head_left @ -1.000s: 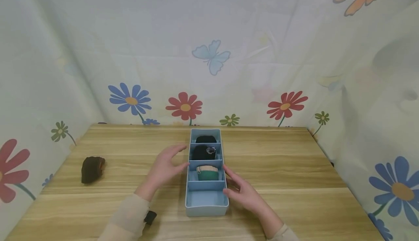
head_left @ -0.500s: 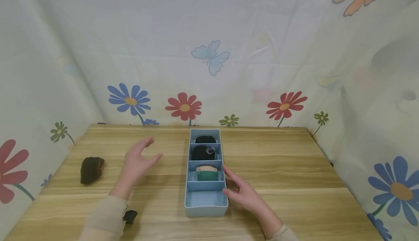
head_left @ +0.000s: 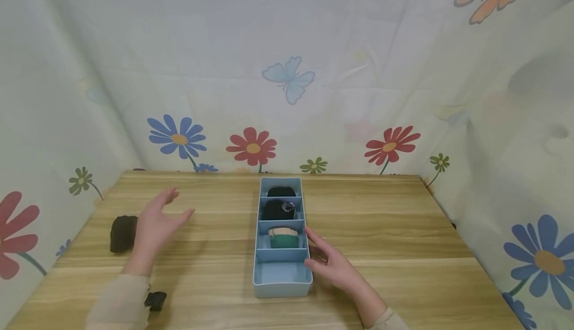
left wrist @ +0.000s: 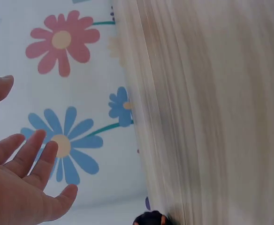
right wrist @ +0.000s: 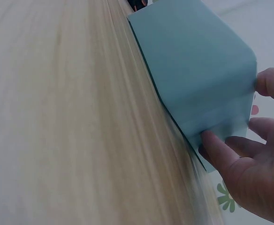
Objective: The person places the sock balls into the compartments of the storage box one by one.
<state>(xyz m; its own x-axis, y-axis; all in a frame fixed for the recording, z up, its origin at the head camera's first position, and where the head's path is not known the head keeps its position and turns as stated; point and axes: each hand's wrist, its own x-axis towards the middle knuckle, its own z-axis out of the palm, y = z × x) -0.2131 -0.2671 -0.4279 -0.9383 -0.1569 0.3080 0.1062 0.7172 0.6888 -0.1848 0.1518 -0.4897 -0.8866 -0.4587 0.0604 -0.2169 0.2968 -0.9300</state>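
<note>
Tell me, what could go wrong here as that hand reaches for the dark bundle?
The left hand is open, close to the dark rolled sock near the table's left edge; a clumsy touch might nudge it off. The right hand only rests against the blue box, so a bump could slide the box.

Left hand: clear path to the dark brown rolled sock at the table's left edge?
Probably yes. The left hand hovers open just right of the dark brown rolled sock, nothing showing between them on the wooden table.
</note>
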